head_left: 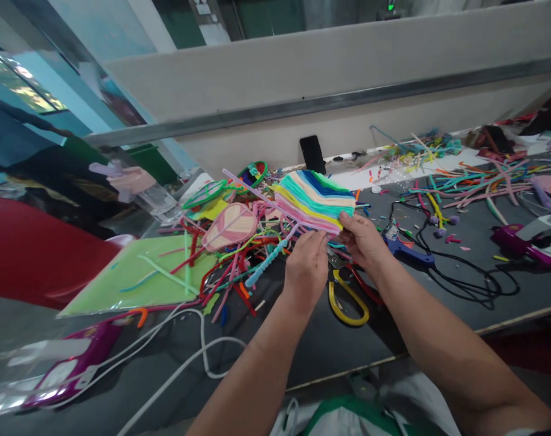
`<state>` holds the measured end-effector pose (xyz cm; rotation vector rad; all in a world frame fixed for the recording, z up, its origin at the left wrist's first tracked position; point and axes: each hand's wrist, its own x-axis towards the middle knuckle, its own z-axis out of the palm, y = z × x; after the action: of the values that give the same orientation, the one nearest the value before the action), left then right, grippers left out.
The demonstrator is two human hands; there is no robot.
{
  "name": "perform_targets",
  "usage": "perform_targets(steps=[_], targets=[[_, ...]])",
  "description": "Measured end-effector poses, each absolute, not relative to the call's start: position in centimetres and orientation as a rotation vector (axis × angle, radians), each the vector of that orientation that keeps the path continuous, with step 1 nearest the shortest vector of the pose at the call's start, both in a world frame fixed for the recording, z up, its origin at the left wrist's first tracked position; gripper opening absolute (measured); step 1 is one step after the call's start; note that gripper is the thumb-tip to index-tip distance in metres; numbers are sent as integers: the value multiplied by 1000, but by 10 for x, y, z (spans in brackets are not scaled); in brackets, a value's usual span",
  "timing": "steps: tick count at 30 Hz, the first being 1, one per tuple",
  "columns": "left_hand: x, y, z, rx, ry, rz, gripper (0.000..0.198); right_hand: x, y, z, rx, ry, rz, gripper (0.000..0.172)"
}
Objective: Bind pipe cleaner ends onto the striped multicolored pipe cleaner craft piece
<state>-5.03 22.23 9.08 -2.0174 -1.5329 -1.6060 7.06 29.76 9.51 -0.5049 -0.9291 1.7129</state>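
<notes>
A striped panel of pipe cleaners (316,197), in green, blue, cream, yellow and pink rows, is raised above the table in both hands. My right hand (364,241) pinches its lower right corner between thumb and fingers. At the lower edge, my left hand (306,261) is closed with fingertips pressed together on the pink pipe cleaner. A light-blue twisted pipe-cleaner stem (270,260) slants down to the left of that hand. Yellow-handled scissors (355,322) lie below the hands, their blades partly hidden.
Pipe cleaners and a pink oval piece (230,227) lie heaped on the left, by a green sheet (121,266). A blue glue gun (412,251) with a black cord lies right. A phone (312,154) leans at the back. A purple device (82,360) stands front left.
</notes>
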Motion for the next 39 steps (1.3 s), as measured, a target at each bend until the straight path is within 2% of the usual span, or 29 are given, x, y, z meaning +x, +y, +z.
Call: perform_targets(steps=[6,15,23,31,39], targets=[[-49,222,92,-1932,-1403,-1361,22,66,292,98,-487,-829,1740,37],[-53,224,93,-1916,-1362,-1354,13,64,290,96,-498,-800,1737,41],[-55,223,95,-1947,-1328,-1272,21,64,292,96,-492,-807,1745,45],[-51,212,105,-1850,-1337,-1461,12,64,294,93,-436,-738,1762,44],[-42,211,99,-1883,-1336,-1565,15,64,294,95,-329,-633,1795,44]])
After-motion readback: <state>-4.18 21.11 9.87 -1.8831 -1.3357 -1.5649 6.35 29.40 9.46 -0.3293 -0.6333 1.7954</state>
